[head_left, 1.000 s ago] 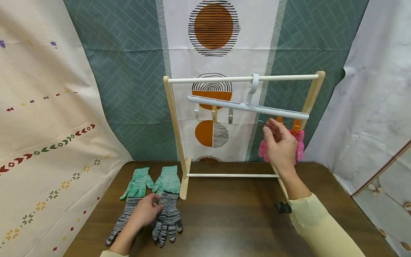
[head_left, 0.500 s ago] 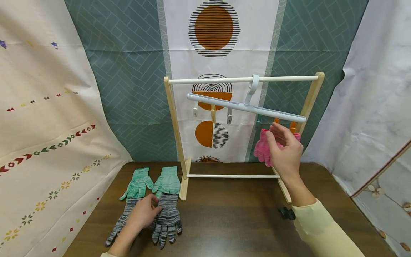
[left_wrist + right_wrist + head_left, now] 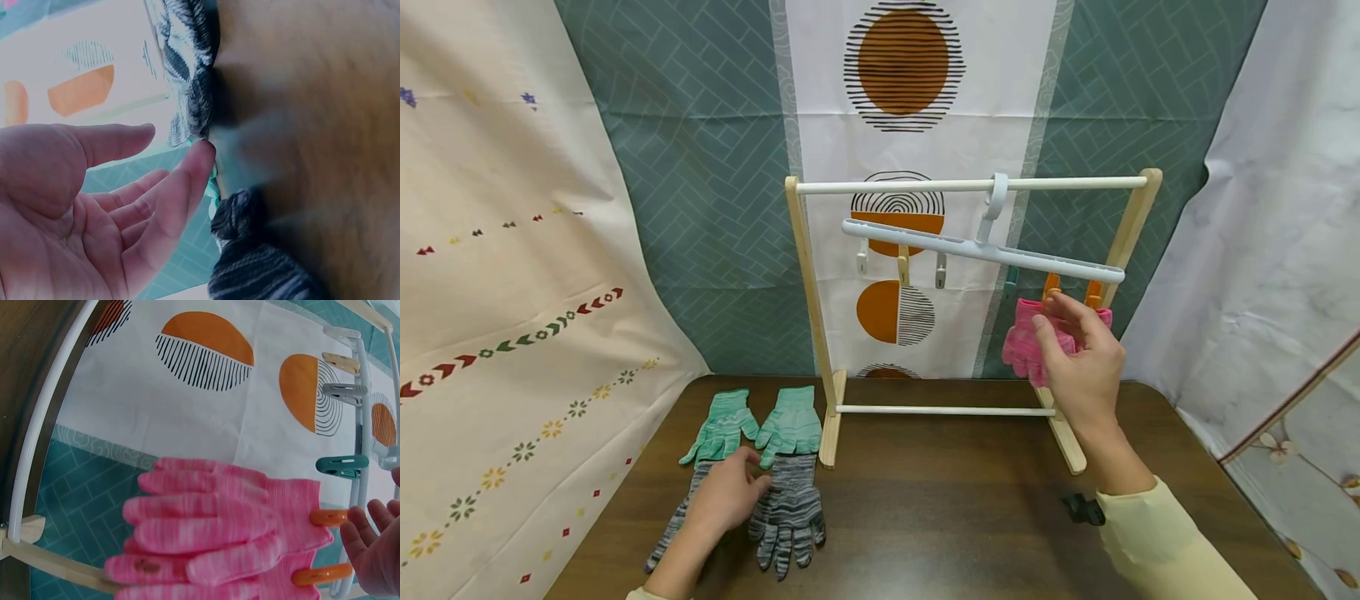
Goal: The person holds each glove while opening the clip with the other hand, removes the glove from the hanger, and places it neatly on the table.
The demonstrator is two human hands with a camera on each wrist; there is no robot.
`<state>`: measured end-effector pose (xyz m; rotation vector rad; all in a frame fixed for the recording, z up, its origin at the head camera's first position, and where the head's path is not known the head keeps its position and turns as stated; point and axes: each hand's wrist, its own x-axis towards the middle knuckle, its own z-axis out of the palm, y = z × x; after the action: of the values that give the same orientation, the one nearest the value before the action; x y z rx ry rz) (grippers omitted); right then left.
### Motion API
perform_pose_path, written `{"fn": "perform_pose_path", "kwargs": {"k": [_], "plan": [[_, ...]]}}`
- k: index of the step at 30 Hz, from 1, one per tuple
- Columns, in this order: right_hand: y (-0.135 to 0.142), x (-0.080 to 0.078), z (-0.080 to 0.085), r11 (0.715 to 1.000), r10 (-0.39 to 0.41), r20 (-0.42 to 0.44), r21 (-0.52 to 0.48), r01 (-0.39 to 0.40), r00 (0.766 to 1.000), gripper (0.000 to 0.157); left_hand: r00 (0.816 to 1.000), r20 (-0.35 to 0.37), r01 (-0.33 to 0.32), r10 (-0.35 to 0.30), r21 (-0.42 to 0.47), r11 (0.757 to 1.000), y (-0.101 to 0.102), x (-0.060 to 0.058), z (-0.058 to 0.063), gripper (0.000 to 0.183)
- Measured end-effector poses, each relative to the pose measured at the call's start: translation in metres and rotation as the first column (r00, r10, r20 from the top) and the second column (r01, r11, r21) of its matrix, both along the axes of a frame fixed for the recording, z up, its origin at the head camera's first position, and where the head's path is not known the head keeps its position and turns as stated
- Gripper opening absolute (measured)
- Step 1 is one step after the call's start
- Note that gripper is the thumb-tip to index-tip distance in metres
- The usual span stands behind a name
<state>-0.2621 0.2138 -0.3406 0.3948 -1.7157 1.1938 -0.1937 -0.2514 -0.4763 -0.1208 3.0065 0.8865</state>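
Observation:
A pair of pink gloves (image 3: pixel 206 531) hangs by two orange clips (image 3: pixel 325 574) from the right end of a pale blue hanger (image 3: pixel 940 243). My right hand (image 3: pixel 1086 358) is up beside the gloves and clips, its fingers loosely bent and holding nothing; in the head view it hides part of the gloves. My left hand (image 3: pixel 726 493) hovers low over a pair of grey striped gloves (image 3: pixel 790 512) on the table. In the left wrist view its thumb and fingers stand apart with nothing between them. A pair of green gloves (image 3: pixel 793 421) lies just behind the grey ones.
The hanger's hook sits on the white top bar (image 3: pixel 887 187) of a wooden-ended rack, and the hanger tilts down to the right. White (image 3: pixel 862 260), beige (image 3: pixel 903 267), grey (image 3: pixel 941 272) and teal (image 3: pixel 340 465) clips hang from it. A small black object (image 3: pixel 1082 509) shows at my right sleeve.
My right hand has moved down and to the right, away from the hanger bar, uncovering more of the pink gloves. The hanger has swung slightly. My left hand has drifted a little left.

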Motion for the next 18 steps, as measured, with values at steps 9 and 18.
{"fn": "perform_pose_path", "kwargs": {"k": [9, 18], "plan": [[0.007, 0.005, -0.004, 0.999, -0.046, 0.002, 0.013, 0.046, 0.999, 0.042, 0.999, -0.047, -0.027, 0.027, 0.0, 1.0, -0.005, 0.003, 0.009, 0.054], [0.016, 0.006, -0.008, 0.997, -0.077, 0.003, 0.017, 0.077, 0.997, 0.045, 0.989, -0.145, -0.035, 0.034, -0.005, 0.999, 0.004, 0.001, 0.025, 0.062]]}}
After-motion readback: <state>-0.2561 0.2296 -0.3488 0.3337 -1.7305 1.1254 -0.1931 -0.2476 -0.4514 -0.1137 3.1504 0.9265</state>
